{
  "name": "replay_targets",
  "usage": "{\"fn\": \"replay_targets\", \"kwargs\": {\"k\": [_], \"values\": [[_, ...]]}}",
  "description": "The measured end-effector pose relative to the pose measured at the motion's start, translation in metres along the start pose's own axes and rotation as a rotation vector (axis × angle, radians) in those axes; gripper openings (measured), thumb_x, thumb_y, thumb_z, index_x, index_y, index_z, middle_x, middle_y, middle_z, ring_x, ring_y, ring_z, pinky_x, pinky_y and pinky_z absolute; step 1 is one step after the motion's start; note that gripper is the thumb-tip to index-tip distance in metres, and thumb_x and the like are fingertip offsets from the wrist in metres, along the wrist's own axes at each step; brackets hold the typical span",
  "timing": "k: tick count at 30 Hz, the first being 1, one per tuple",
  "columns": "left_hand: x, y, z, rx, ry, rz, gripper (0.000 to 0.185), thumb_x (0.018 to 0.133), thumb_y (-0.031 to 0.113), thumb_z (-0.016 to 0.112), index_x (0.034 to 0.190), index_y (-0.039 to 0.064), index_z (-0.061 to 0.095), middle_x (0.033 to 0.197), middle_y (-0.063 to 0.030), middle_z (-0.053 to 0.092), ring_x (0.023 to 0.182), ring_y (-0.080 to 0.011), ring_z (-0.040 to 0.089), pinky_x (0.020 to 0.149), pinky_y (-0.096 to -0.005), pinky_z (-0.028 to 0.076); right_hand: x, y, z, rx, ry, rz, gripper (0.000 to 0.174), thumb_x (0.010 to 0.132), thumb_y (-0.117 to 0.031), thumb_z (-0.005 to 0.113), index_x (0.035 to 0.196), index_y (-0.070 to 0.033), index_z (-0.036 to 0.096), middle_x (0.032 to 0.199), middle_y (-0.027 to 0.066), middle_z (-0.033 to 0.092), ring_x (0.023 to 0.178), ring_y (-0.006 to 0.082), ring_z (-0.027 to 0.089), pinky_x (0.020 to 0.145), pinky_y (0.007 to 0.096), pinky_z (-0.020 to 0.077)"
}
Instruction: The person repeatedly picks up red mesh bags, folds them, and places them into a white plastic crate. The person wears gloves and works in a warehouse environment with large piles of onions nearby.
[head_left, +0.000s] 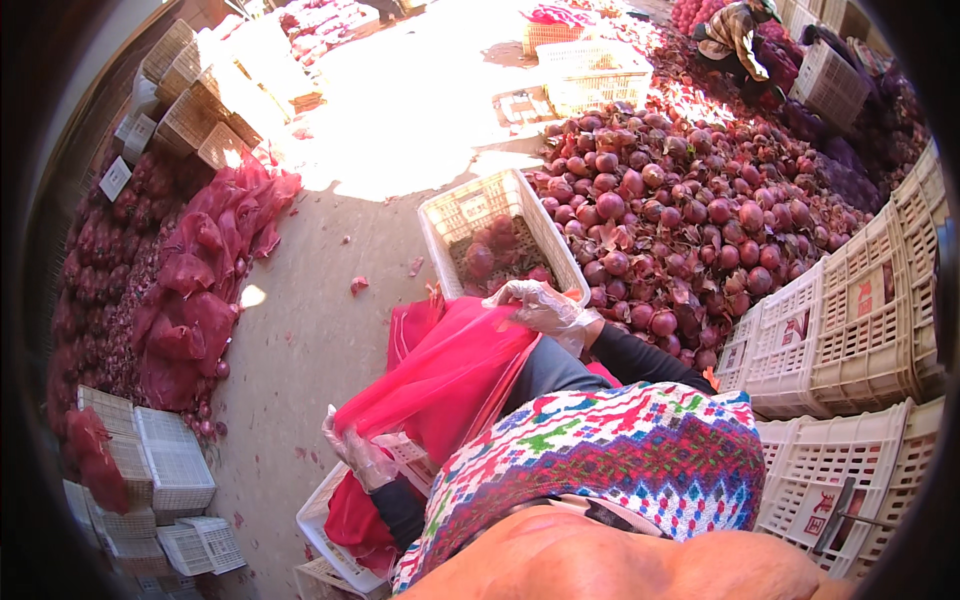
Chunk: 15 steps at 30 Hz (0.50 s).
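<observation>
A red mesh bag (450, 360) stretches across my lap between both hands. At its lower left end, my left hand (364, 454) grips the edge in a thin clear plastic glove. My right hand (544, 307), gloved the same way, pinches the opposite end beside a white plastic crate (499, 187). Inside that crate lie a few red onions (480, 260) behind slotted walls; its near end is partly hidden by the bag and my hand. More red mesh (356, 521) hangs over a white crate (319, 517) below my left forearm.
A large heap of red onions (660, 217) spreads to the right. Slatted crates (847, 300) are stacked along the right side. Filled mesh sacks (97, 262) and loose red netting (195, 277) lie at left. Another person (735, 37) bends at the far right.
</observation>
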<state>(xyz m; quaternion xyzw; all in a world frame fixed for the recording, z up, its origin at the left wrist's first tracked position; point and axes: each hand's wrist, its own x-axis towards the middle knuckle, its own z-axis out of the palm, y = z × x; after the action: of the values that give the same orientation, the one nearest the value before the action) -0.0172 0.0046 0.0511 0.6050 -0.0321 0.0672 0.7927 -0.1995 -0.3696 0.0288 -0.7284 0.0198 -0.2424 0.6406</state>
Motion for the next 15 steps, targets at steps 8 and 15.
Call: {"fn": "replay_targets", "kwargs": {"k": [8, 15], "values": [[-0.008, 0.027, -0.001, -0.202, -0.08, -0.168, 0.027, 0.09, 0.005, 0.069, 0.117, 0.002, 0.069, 0.086, -0.0007, 0.066, 0.069, -0.0063, 0.056, 0.063, -0.021, 0.046, -0.015, 0.007, 0.011, -0.439, 0.057, -0.173, 0.022, 0.089, -0.008, 0.075, 0.111, -0.011, 0.079, 0.092, 0.012, 0.067, 0.086, 0.0323, 0.069, 0.079, 0.0414, 0.0563], [-0.029, 0.022, -0.004, 0.269, -0.804, -0.504, 0.029, 0.092, 0.018, 0.076, 0.116, 0.002, 0.073, 0.081, 0.0003, 0.071, 0.061, -0.0061, 0.054, 0.058, -0.0229, 0.045, 0.009, 0.022, -0.024, 1.028, 0.463, 0.29, 0.028, 0.101, -0.003, 0.061, 0.127, 0.004, 0.067, 0.12, 0.0132, 0.073, 0.109, 0.0184, 0.071, 0.099, 0.0331, 0.0575]]}}
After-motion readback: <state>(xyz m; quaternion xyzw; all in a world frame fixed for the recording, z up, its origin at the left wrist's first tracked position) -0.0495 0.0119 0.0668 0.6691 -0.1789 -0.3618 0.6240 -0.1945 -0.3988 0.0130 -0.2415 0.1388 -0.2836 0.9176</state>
